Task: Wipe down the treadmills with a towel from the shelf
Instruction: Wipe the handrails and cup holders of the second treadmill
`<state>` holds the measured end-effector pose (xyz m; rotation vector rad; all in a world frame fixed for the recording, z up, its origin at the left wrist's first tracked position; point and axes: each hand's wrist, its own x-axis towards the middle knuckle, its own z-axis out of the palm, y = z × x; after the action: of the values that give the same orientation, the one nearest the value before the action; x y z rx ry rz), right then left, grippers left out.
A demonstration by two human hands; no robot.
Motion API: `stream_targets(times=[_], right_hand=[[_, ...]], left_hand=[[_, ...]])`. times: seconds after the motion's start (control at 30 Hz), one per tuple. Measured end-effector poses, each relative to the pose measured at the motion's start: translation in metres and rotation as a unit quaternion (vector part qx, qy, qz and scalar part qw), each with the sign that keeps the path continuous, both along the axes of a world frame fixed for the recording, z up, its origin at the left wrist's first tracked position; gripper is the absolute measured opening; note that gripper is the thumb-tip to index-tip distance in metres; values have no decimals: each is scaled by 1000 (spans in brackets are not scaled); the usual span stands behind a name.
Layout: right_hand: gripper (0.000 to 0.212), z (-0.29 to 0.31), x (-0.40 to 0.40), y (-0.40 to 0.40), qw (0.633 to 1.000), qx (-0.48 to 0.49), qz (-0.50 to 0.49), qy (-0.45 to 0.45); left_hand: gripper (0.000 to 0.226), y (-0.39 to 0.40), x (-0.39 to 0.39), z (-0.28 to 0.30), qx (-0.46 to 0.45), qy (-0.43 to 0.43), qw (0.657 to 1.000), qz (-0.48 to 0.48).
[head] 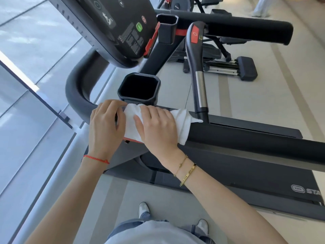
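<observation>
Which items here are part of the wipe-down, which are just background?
In the job:
white towel
treadmill handrail
left hand
right hand

Background:
cup holder
console
other exercise machine

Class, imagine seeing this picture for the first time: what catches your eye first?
Two hands, left and right, press a white towel onto the treadmill's black handrail, mid-frame. Just above sits an empty square cup holder, with the console's green button higher up.
</observation>
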<state>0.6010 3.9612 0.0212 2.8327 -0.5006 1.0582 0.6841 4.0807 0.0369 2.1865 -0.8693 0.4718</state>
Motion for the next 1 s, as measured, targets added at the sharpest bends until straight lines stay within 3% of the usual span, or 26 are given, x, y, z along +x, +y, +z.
stream_targets(times=[0.4, 0.6, 0.83, 0.93, 1.0], right_hand=[[34, -4, 8, 6, 998, -16, -20, -59], [41, 6, 7, -3, 995, 38, -41, -86], [47, 57, 16, -49, 969, 184, -139, -89], [48, 75, 41, -72, 966, 175, -166, -95], [47, 78, 63, -85, 968, 171, -174, -52]], left_hand=[[15, 6, 47, 5, 48, 49, 995, -77], [12, -5, 62, 14, 29, 60, 996, -56], [21, -31, 87, 28, 4, 87, 995, -51], [27, -42, 99, 30, 25, 98, 994, -52], [29, -46, 107, 27, 37, 108, 992, -51]])
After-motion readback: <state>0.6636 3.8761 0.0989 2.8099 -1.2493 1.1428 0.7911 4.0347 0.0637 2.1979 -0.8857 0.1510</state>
